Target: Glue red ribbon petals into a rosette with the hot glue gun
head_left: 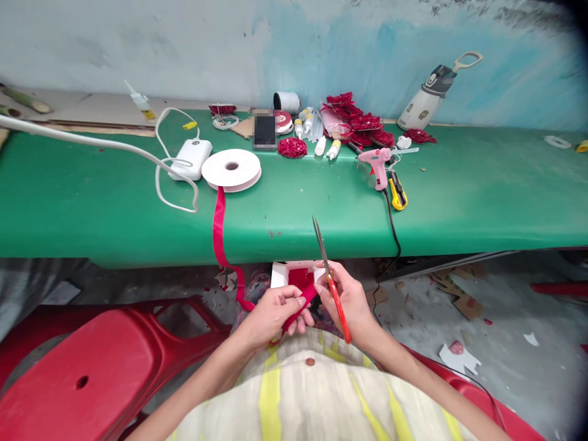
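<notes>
My left hand (281, 309) pinches a red ribbon (219, 229) between thumb and fingers, above my lap. From there the ribbon runs up over the table's front edge to a white spool (232, 166) lying flat on the table. My right hand (344, 298) holds scissors (335, 294) with red handles, their blades pointing up and away from me. The thumb and a fingertip of that hand also touch the ribbon's near end. Just beyond both hands sits a white box (279, 275) with red pieces inside, partly hidden by my fingers.
On the green table (294, 214) lie a pink glue gun (377, 165), a yellow utility knife (397, 191), a white power bank (192, 158), small glue bottles (320, 146) and a pile of red fabric pieces (356, 119). A bottle (425, 98) leans by the wall. A red stool (92, 367) stands left.
</notes>
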`<state>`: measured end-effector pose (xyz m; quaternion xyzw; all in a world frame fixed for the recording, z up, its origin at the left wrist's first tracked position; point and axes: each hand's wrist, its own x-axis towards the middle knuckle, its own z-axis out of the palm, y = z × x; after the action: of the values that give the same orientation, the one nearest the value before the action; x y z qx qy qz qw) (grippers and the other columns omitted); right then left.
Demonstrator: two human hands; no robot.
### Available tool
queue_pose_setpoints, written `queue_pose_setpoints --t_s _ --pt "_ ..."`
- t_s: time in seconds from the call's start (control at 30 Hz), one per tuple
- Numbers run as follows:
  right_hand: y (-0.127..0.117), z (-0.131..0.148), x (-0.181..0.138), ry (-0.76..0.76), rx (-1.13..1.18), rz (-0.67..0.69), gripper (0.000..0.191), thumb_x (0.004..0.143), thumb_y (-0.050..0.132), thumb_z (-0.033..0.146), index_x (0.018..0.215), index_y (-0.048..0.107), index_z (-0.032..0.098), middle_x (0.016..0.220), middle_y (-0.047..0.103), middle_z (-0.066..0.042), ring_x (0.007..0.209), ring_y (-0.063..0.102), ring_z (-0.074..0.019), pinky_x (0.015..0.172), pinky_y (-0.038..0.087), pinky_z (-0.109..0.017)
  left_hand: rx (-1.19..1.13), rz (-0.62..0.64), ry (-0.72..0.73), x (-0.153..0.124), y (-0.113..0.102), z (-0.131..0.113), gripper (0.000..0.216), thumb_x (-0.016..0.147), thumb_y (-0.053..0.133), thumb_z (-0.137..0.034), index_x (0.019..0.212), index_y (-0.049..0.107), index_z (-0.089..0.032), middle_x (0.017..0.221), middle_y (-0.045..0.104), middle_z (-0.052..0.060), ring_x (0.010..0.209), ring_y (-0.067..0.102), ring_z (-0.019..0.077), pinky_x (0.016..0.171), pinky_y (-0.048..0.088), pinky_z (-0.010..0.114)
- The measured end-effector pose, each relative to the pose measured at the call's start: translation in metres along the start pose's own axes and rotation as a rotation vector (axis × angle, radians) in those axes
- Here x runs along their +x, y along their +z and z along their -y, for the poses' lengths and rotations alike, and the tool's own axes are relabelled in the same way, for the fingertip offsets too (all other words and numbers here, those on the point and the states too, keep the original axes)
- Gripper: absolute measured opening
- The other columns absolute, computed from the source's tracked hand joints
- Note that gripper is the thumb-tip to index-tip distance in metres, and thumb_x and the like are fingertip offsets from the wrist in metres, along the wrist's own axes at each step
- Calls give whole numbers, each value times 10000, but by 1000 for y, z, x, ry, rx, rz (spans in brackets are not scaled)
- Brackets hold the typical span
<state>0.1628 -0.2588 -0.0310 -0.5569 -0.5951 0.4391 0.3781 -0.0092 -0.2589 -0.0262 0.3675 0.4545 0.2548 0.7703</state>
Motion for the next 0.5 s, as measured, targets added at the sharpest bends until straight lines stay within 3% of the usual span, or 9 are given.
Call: queue_pose_setpoints --t_s 0.5 --pt "0 -6 7 -12 -61 -55 338 867 548 271 1199 534 209 825 642 -4 707 602 -137 685 482 -240 -16 -57 -4 0 -5 3 315 790 665 -425 735 537 -143 639 688 61 434 521 73 398 303 170"
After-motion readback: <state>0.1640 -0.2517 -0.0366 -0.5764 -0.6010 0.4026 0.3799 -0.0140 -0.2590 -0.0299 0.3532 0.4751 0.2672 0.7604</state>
